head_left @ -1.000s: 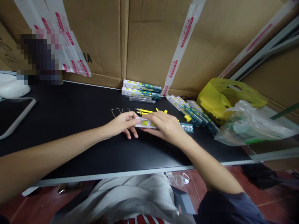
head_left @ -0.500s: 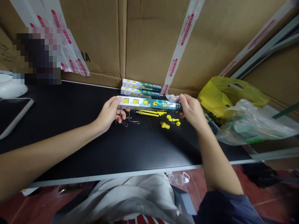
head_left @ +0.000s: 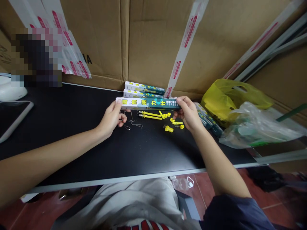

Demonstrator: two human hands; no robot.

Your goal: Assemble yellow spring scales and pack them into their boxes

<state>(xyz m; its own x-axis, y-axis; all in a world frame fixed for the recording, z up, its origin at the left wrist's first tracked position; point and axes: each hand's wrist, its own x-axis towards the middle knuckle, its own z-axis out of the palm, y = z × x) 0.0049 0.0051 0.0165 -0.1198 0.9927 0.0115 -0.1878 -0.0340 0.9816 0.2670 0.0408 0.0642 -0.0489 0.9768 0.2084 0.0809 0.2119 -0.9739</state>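
Observation:
A long, narrow spring scale box (head_left: 147, 103), white at one end and dark teal at the other with yellow characters, is held level above the black table. My left hand (head_left: 112, 118) grips its white end, thumb on top. At the teal end, my right hand (head_left: 188, 112) closes on the box with thumb and fingers. Under and in front of it lie thin yellow rods (head_left: 151, 115) with metal ends, small yellow plastic parts (head_left: 177, 123), a yellow plug (head_left: 169, 128) and bent wire hooks (head_left: 136, 124). Two similar boxes (head_left: 144, 93) rest behind, by the cardboard.
More boxes (head_left: 209, 119) lie to the right, beside a yellow plastic bag (head_left: 216, 99) and a clear plastic bag (head_left: 261, 124). A tablet-like device (head_left: 14, 118) is at the left. Large taped cardboard (head_left: 148, 41) stands along the back of the black table (head_left: 120, 159).
The box has shifted a little left and turned slightly, showing more of its printed face. My right hand has moved left with it, uncovering boxes at the right.

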